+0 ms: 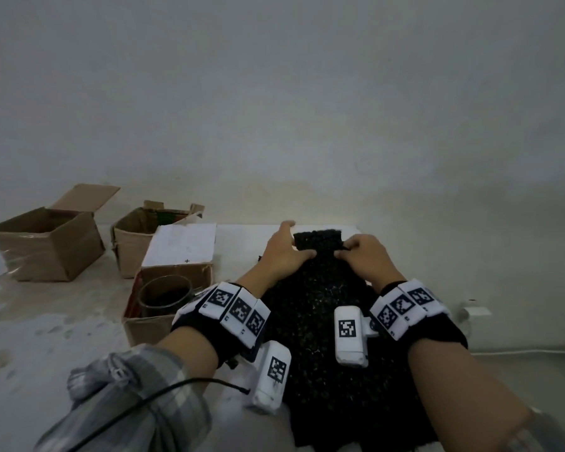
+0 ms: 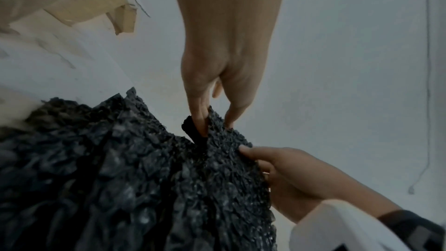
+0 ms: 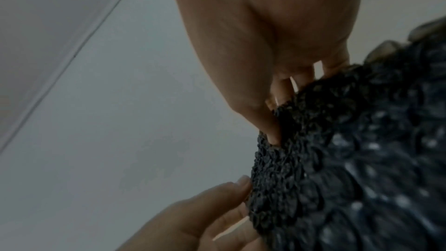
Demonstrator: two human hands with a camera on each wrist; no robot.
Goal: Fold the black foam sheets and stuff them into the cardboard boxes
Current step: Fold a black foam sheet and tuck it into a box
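Observation:
A black foam sheet (image 1: 327, 321) lies on the white table (image 1: 242, 243), running from my lap to its far end. That far edge is turned up into a narrow fold (image 1: 318, 239). My left hand (image 1: 299, 246) pinches the fold's left end, thumb on the near side. My right hand (image 1: 344, 251) pinches its right end with curled fingers. In the left wrist view my left hand (image 2: 212, 119) grips the crinkled foam sheet (image 2: 144, 178). In the right wrist view my right hand (image 3: 277, 121) nips the foam sheet's (image 3: 337, 159) edge. Three open cardboard boxes (image 1: 46, 246) (image 1: 137, 239) (image 1: 170, 288) stand at the left.
The nearest box has a white flap (image 1: 183, 244) raised and holds a clear glass jar (image 1: 165, 296). A white cable (image 1: 519, 352) and small white fitting (image 1: 475, 311) lie at the right. A grey wall rises just behind the table.

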